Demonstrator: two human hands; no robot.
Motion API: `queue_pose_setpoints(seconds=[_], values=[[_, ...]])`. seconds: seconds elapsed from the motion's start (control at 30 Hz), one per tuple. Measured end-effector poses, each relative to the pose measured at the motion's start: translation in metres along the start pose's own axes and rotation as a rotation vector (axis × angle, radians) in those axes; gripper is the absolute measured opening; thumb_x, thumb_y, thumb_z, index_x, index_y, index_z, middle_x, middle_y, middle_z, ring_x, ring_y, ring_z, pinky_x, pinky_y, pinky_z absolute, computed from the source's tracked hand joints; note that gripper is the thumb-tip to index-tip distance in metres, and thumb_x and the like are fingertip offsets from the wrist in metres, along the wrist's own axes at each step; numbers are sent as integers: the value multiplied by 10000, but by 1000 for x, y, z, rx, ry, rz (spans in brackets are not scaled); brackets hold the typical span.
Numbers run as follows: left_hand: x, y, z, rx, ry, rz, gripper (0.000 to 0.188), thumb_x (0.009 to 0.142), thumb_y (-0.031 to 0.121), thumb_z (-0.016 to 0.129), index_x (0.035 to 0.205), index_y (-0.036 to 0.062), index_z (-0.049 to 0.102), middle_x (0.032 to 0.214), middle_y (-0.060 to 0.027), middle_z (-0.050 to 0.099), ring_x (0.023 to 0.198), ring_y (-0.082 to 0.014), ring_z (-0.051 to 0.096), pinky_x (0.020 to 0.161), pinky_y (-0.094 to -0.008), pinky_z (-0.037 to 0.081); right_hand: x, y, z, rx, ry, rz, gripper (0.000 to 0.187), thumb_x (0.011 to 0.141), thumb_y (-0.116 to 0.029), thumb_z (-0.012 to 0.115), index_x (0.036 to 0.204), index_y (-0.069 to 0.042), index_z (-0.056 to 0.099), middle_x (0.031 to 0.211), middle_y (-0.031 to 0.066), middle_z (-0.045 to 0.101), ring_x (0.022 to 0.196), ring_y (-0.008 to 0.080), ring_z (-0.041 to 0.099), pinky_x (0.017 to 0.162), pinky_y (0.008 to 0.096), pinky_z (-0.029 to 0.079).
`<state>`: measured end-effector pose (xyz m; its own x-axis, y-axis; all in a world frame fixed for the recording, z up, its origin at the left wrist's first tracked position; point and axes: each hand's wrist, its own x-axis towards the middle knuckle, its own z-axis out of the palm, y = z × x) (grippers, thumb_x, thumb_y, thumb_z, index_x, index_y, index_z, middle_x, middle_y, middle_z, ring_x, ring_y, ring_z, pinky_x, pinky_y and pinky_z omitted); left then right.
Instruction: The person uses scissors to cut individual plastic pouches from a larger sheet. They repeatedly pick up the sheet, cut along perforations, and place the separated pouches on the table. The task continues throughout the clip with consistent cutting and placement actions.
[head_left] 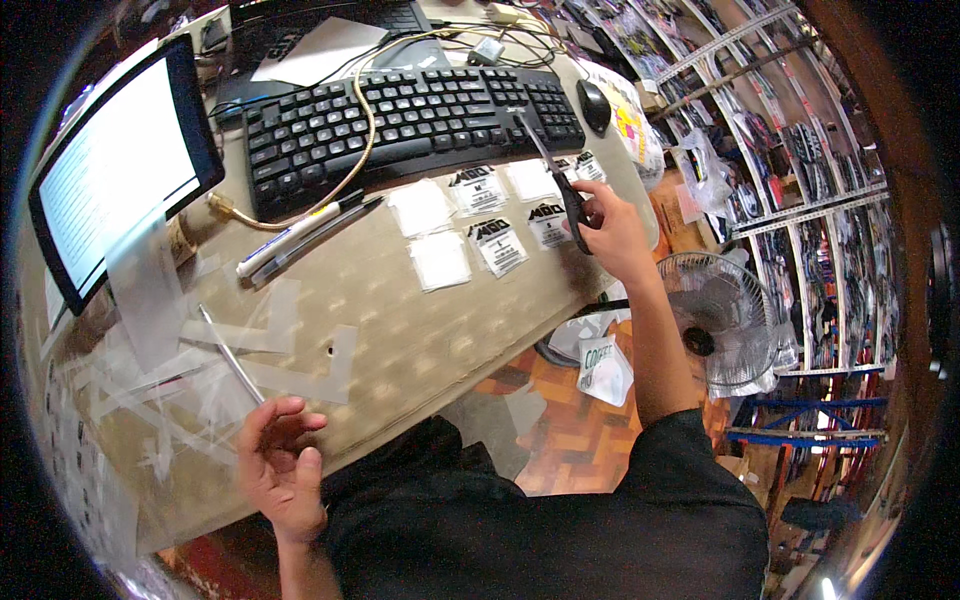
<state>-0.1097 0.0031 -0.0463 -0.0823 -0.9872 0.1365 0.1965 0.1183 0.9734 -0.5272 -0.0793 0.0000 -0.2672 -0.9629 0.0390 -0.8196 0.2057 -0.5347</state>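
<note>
My right hand [612,228] grips a pair of scissors [572,205] by its black handles. The blades point away from me, over the lower right keys of the keyboard [400,125]. Beneath and beside them lie several small labels, some blank white [440,260] and some printed in black [498,247]. Palm up, my left hand [283,470] hovers near the front edge of the table with its fingers apart and nothing in them. Just beyond its fingertips is a thin silver rod [232,355], perhaps a pen.
A lit screen [120,175] stands at the left, amid clear tape strips [265,315]. Markers and pens [310,235] lie before the keyboard, crossed by a beige cable [372,130]. A mouse [594,106] sits at the right. Beyond the table are a fan [725,320] and loaded shelves [810,260].
</note>
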Motion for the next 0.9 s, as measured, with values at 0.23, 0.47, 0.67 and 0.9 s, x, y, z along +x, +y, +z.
queue_pose_setpoints(seconds=[0.23,0.47,0.67,0.9], values=[[-3,-1,-13,-52,-9,49,446,767,-49,520,1201,11,437,1101,-130,527,910,-204,581,840,-332,470,-8,-22,32,-219,165,-189,486,686,10,643,1149,-98,541,970,159,648,898,294,634,775,351,486],[26,47,-83,538,157,291,305,725,-3,589,1030,-1,578,1042,-155,581,937,-286,582,841,-348,450,-22,-1,6,-154,305,-150,445,769,25,607,1199,-46,514,899,99,621,777,170,596,716,281,467],[61,54,-141,1138,241,340,303,757,153,632,1030,25,601,1153,-149,538,1112,-323,471,975,-412,356,-53,-76,36,206,350,-186,390,859,-71,595,1230,-68,474,758,-9,525,604,53,441,541,195,366],[-5,101,-245,1034,553,163,362,760,193,624,1074,20,576,1172,-169,528,1130,-345,467,975,-431,357,-113,-89,104,806,18,-327,546,789,-98,651,1275,-79,403,820,45,534,580,101,492,471,217,416]])
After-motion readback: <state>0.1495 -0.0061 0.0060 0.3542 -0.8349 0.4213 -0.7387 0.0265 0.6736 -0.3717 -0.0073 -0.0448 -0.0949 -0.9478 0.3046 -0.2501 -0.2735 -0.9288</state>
